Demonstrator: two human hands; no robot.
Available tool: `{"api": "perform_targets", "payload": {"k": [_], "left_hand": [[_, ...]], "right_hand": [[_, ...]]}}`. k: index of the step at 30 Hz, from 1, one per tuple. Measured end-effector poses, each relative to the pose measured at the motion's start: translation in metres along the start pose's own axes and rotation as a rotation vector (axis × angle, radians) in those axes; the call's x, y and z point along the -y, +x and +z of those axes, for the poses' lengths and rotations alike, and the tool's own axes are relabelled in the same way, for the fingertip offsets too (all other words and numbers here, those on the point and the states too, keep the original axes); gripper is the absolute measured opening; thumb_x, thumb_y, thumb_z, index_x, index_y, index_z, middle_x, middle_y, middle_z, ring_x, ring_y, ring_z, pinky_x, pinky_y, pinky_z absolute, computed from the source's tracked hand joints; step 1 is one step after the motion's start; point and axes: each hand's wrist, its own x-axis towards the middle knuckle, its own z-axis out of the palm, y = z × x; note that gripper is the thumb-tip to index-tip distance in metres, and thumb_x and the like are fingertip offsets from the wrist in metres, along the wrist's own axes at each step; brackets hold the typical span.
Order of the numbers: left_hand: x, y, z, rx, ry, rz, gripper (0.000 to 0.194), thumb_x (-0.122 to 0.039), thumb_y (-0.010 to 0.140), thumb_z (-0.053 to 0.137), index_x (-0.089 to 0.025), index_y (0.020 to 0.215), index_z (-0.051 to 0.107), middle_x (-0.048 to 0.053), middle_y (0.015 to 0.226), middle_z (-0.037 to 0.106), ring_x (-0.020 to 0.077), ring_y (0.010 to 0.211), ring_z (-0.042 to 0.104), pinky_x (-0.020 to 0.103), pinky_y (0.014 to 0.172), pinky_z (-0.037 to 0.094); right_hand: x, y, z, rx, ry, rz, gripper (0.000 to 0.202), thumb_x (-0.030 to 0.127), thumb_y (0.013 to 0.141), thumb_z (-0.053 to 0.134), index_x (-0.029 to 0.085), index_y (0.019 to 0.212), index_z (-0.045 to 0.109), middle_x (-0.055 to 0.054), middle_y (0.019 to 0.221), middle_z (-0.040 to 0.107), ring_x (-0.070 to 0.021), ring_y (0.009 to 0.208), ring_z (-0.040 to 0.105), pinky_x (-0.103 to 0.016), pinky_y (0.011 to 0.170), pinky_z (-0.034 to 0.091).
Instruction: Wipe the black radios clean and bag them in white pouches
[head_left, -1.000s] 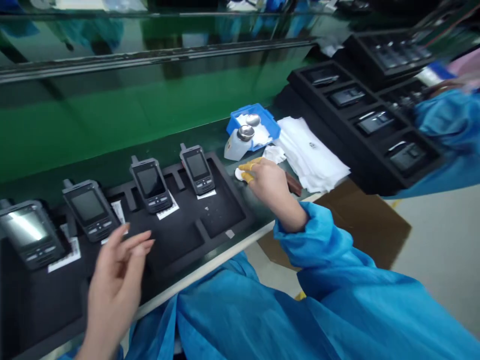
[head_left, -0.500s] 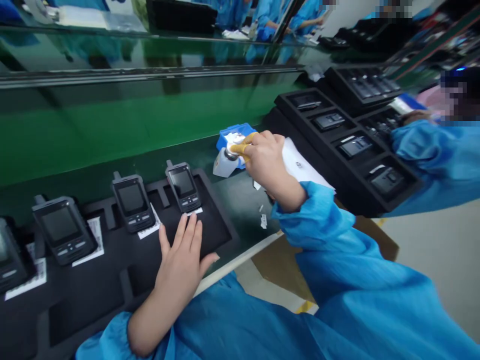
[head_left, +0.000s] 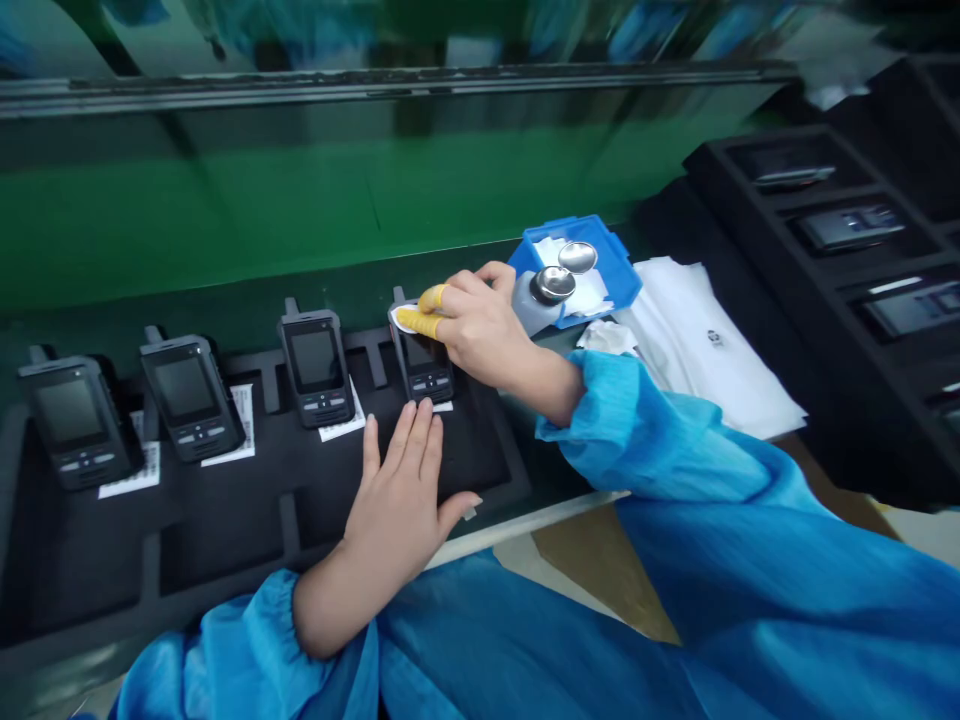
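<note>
I see left grip [head_left: 401,490] spread flat, grasping nothing, fingertips at lower end of handset [head_left: 431,384]; contact unclear. I judge handset light, stiff, glossy face slippery and scratch-prone: best held by side edges. Beyond left grip, right grip [head_left: 480,325] holds white pad [head_left: 403,318] against handset's upper face. Bottle [head_left: 531,308] just beside right grip.

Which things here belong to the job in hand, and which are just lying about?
In the job:
white pad in right hand
rightmost device, left hand at its lower end
tray and its other three devices
probably bottle, blue bin

Seemingly lying about:
crumpled tissue
white stack
</note>
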Motion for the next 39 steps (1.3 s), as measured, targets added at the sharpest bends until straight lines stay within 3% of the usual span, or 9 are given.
{"api": "perform_targets", "payload": {"k": [6,13,17,20,24,29,34,39], "left_hand": [[0.0,0.001,0.002,-0.012,-0.039,0.003,0.071,-0.055,0.095,0.028,0.0,0.135,0.046,0.021,0.145,0.043,0.0353,0.136,0.04,0.058,0.11,0.032],[-0.001,0.001,0.002,0.006,-0.052,-0.009,0.07,-0.054,0.094,0.033,0.001,0.136,0.044,0.022,0.148,0.039,0.0358,0.138,0.037,0.056,0.111,0.031],[-0.001,0.0,0.003,0.029,-0.083,-0.023,0.07,-0.054,0.093,0.036,-0.001,0.138,0.041,0.022,0.148,0.039,0.0349,0.139,0.034,0.056,0.113,0.027],[-0.001,0.0,0.004,0.035,-0.091,-0.029,0.07,-0.054,0.093,0.037,-0.002,0.138,0.041,0.022,0.147,0.041,0.0338,0.14,0.034,0.055,0.114,0.026],[-0.001,0.0,0.003,0.005,-0.046,-0.005,0.068,-0.053,0.094,0.035,0.0,0.137,0.043,0.022,0.147,0.04,0.0346,0.138,0.036,0.054,0.112,0.03],[-0.001,0.001,0.001,-0.012,-0.015,0.013,0.066,-0.05,0.095,0.034,0.002,0.136,0.043,0.022,0.146,0.042,0.0355,0.137,0.038,0.054,0.111,0.032],[-0.001,0.001,0.002,-0.009,-0.04,0.013,0.065,-0.048,0.095,0.036,0.001,0.137,0.041,0.023,0.147,0.041,0.0349,0.138,0.036,0.054,0.112,0.031],[-0.001,0.0,0.005,0.007,-0.087,-0.007,0.066,-0.048,0.094,0.038,0.0,0.139,0.038,0.024,0.147,0.039,0.0351,0.14,0.033,0.056,0.112,0.028]], "right_hand": [[0.01,-0.041,-0.008,-0.064,-0.036,-0.25,0.031,0.019,0.099,0.038,0.029,0.103,0.067,0.006,0.098,0.07,-0.0128,0.092,0.047,-0.038,0.083,0.017],[0.008,-0.007,-0.001,-0.126,-0.228,-0.122,0.03,0.028,0.1,0.039,0.033,0.093,0.067,0.01,0.089,0.067,-0.0129,0.09,0.047,-0.039,0.083,0.017],[0.016,-0.021,-0.005,-0.169,-0.157,-0.215,0.03,0.021,0.099,0.04,0.028,0.091,0.068,0.009,0.089,0.068,-0.0124,0.088,0.046,-0.039,0.082,0.019],[0.019,-0.037,-0.01,-0.077,-0.114,-0.254,0.032,0.019,0.099,0.038,0.028,0.096,0.069,0.008,0.095,0.07,-0.0119,0.09,0.046,-0.039,0.085,0.018],[0.01,-0.023,-0.008,0.013,-0.103,-0.075,0.036,0.027,0.101,0.032,0.033,0.104,0.067,0.006,0.103,0.068,-0.0146,0.093,0.045,-0.042,0.086,0.016],[-0.007,-0.003,0.001,0.041,-0.007,0.127,0.041,0.03,0.101,0.029,0.031,0.099,0.07,0.003,0.101,0.062,-0.016,0.095,0.044,-0.042,0.089,0.017],[0.001,-0.035,0.005,-0.033,0.046,0.039,0.041,0.018,0.099,0.032,0.035,0.108,0.068,0.003,0.099,0.064,-0.0146,0.088,0.046,-0.041,0.086,0.016],[0.02,-0.076,-0.005,0.026,0.138,-0.051,0.039,0.012,0.095,0.038,0.032,0.111,0.067,0.003,0.094,0.068,-0.0122,0.082,0.048,-0.039,0.084,0.017]]}}
